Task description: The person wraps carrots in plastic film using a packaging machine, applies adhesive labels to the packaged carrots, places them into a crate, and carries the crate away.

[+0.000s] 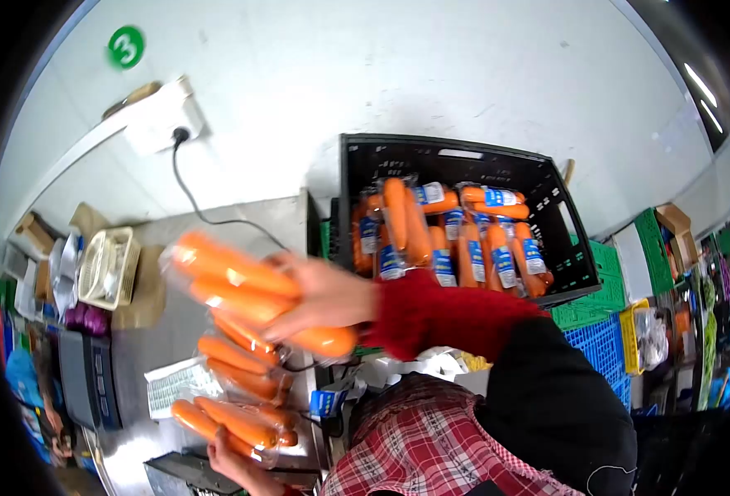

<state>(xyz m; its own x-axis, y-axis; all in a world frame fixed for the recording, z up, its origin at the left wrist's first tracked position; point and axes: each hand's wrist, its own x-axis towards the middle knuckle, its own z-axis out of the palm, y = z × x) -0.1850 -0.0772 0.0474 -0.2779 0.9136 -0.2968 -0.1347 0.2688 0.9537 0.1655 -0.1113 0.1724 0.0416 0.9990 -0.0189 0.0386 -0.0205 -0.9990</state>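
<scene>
My right hand (328, 293) grips a clear-wrapped pack of carrots (241, 281) over the metal table, blurred by motion. Below it, more packs of carrots (245, 364) lie on the table. At the near end, my left hand (237, 463) has its fingers against another pack of carrots (233, 422), partly hidden beneath it. Right of my right hand, a black crate (456, 150) holds several carrot packs with blue and white labels (501, 263). A blue label (328, 403) sits near the table's right edge.
A white sheet with a printed grid (181, 387) lies on the metal table (146, 347). A cream basket (109, 269) and a dark device (88, 376) stand left. A black cable (229, 221) runs from the wall socket (166, 116). Green and blue crates (601, 351) stand right.
</scene>
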